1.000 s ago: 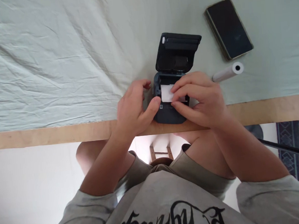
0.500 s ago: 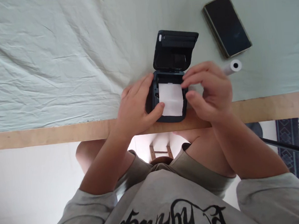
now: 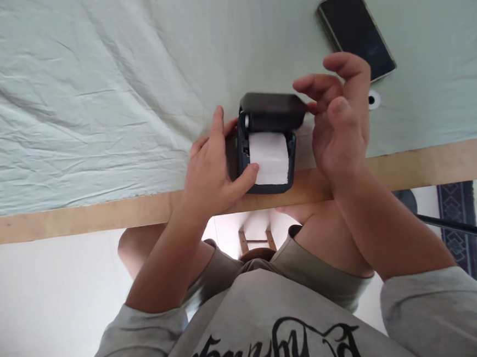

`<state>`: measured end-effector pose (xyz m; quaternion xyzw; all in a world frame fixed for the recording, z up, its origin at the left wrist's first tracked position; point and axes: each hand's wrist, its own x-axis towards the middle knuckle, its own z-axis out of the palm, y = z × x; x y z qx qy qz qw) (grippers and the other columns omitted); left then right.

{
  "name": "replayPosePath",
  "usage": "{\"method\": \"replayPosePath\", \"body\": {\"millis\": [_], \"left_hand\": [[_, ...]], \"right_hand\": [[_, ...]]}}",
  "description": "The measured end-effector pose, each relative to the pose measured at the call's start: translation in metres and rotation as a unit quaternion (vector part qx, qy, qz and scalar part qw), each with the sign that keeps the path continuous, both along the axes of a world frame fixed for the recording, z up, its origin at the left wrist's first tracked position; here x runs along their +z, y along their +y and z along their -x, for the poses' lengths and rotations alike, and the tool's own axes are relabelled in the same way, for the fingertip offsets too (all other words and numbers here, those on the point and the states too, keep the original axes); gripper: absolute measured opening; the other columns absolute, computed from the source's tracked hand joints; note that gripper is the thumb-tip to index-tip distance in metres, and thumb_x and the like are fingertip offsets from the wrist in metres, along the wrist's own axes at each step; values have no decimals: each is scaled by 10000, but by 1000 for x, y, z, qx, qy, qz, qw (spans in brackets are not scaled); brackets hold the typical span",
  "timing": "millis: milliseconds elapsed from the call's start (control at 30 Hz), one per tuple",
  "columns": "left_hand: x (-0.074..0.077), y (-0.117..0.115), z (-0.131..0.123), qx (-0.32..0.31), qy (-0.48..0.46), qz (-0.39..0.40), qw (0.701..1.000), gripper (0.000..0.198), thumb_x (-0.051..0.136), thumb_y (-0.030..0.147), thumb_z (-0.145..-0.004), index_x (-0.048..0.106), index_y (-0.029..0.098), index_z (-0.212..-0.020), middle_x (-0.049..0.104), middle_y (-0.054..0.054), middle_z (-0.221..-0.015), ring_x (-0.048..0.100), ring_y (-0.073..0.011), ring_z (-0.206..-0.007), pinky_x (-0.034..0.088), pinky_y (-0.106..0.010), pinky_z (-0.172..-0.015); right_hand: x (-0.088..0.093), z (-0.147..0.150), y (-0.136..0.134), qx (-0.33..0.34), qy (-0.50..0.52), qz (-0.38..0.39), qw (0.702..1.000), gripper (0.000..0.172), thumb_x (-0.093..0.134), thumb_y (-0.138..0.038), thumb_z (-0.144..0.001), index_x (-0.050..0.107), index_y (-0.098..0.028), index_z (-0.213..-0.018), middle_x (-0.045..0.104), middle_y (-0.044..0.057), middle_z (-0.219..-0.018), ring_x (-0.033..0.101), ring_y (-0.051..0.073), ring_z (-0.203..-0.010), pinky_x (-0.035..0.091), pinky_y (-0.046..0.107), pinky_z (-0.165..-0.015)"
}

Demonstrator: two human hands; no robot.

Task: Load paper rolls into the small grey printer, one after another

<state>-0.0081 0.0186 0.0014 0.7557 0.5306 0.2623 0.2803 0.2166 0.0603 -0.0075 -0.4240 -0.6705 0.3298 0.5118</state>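
Observation:
A small dark receipt printer (image 3: 244,172) lies at the table's near edge with its lid (image 3: 274,109) half folded down over the back of the body. From its cavity a strip of white paper (image 3: 270,162) runs toward the front. My left hand (image 3: 211,172) grips the printer's left side, thumb resting on the paper and fingers alongside the body. At the lid's right edge is my right hand (image 3: 343,118), palm turned up and fingers apart, with fingertips touching or very near the lid. No object is held in it.
A black phone (image 3: 359,31) in a clear case lies at the back right. Partly behind my right hand is a white paper roll (image 3: 374,99). A pale green cloth (image 3: 92,102) covers the table, whose wooden edge (image 3: 80,217) is bare.
The lid has swung from upright down toward the body. My right hand has left the paper's right side, moving up and right to the lid; my left hand stays on the printer.

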Motion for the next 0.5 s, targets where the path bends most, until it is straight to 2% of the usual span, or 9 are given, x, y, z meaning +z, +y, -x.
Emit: {"method": "replayPosePath", "body": {"millis": [67,167,300,400,500], "left_hand": [[1,0,0,4,7,8,1000,813,525,562,-921,215,246,-1604,546,-107,-1559,538,-313,-1423,374,-490,-1218],[3,0,1,-8,18,9,1000,767,487,580,-946,258,249,-1599,518,-105,-1582,513,-303,-1447,367,-474,-1225],[6,-1,3,-45,34,-11,998,600,420,548,-984,437,280,-1520,491,-96,-1597,471,-300,-1479,368,-489,-1217],[8,-2,3,-46,28,-12,998,499,453,489,-974,536,305,-1430,505,-85,-1577,506,-308,-1437,393,-509,-1193],[9,-3,1,-43,17,-18,999,475,468,460,-961,560,283,-1392,522,-102,-1558,530,-319,-1411,407,-519,-1172]], "right_hand": [[1,1,-2,-3,-4,-1,1000,305,424,-501,-986,511,-376,-1250,646,58,-1220,656,259,-1213,556,478,-994],[3,3,-5,6,-73,8,997,248,516,-431,-983,550,-347,-1215,662,38,-1233,658,233,-1190,572,424,-937],[4,2,-4,39,-142,29,989,261,623,-369,-935,580,-318,-1188,708,37,-1210,676,229,-1142,589,421,-939],[2,-1,-1,64,-154,39,985,265,649,-335,-915,612,-313,-1177,721,40,-1206,679,237,-1139,595,431,-948],[0,-4,3,81,-141,42,986,291,690,-361,-890,629,-316,-1171,723,40,-1190,687,243,-1115,598,432,-931]]}}
